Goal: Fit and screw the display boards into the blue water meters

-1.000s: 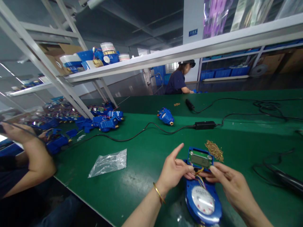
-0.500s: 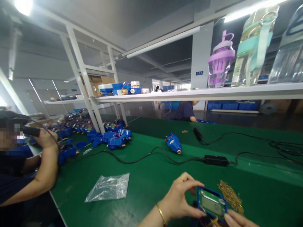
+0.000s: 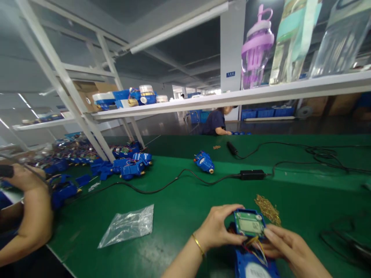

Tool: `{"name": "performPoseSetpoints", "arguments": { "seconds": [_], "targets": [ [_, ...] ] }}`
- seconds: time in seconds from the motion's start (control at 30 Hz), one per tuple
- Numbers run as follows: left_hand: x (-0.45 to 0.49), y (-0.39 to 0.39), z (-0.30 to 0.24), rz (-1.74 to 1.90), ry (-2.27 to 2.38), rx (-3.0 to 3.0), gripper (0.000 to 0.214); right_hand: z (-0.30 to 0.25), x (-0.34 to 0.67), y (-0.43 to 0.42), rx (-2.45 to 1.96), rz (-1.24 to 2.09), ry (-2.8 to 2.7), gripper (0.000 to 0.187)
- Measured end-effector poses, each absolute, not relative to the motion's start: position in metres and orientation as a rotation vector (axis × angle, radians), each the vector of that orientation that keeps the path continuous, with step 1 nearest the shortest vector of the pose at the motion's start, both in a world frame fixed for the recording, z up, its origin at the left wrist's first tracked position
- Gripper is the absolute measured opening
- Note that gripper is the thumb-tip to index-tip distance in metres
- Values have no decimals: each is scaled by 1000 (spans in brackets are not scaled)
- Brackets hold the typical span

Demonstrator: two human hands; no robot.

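My left hand point(image 3: 218, 228) curls round the left side of a small blue display module point(image 3: 249, 223) with a green screen board. My right hand point(image 3: 282, 243) pinches the module's lower right corner from below. Coloured wires point(image 3: 255, 245) run from the module down into a blue meter body point(image 3: 255, 266) at the bottom edge, half cut off by the frame. Both hands hold the module just above the green table point(image 3: 179, 208).
A heap of small brass screws point(image 3: 268, 209) lies right of the module. A clear plastic bag point(image 3: 127, 226) lies to the left. A black power adapter point(image 3: 252, 174) and cables cross the table. Blue meter parts point(image 3: 130, 166) pile up at left, beside a co-worker's arm point(image 3: 31, 216).
The camera dipped back down and the meter body shows again at the bottom. My left index finger, raised a second ago, now wraps the module. The co-worker's hand at left shifted slightly.
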State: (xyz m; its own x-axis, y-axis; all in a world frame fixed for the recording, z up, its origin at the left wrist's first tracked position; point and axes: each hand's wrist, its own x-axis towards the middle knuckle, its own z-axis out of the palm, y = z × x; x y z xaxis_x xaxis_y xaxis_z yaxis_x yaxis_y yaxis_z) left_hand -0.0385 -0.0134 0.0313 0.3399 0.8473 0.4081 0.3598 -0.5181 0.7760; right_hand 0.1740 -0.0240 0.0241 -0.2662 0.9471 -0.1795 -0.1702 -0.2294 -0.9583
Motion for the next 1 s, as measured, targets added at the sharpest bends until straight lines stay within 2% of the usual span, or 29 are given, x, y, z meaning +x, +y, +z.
{"name": "performPoseSetpoints", "arguments": {
  "seconds": [0.2, 0.3, 0.4, 0.53, 0.63, 0.83, 1.0],
  "targets": [
    [-32, -10, 24, 1138, 1071, 2067, 63, 34, 186, -17, -1104, 1664, -1237, 54],
    [-31, -10, 19, 1173, 1085, 2023, 62, 38, 190, -17, -1184, 1578, -1222, 60],
    [-33, -10, 15, 1205, 1108, 2028, 63, 42, 194, -26, -1315, 1263, -1227, 65],
    [-38, -10, 13, 1259, 1107, 2147, 65, 48, 186, -47, -1390, 814, -1381, 39],
    [-41, -8, 14, 1318, 1090, 2291, 65, 48, 171, -58, -1407, 933, -1423, 38],
    [-45, -6, 21, 1390, 1037, 2648, 62, 42, 151, -53, -1369, 1468, -1091, 64],
    [-46, -4, 25, 1446, 960, 2778, 59, 42, 146, -47, -1231, 1465, -876, 54]
  ]
}}
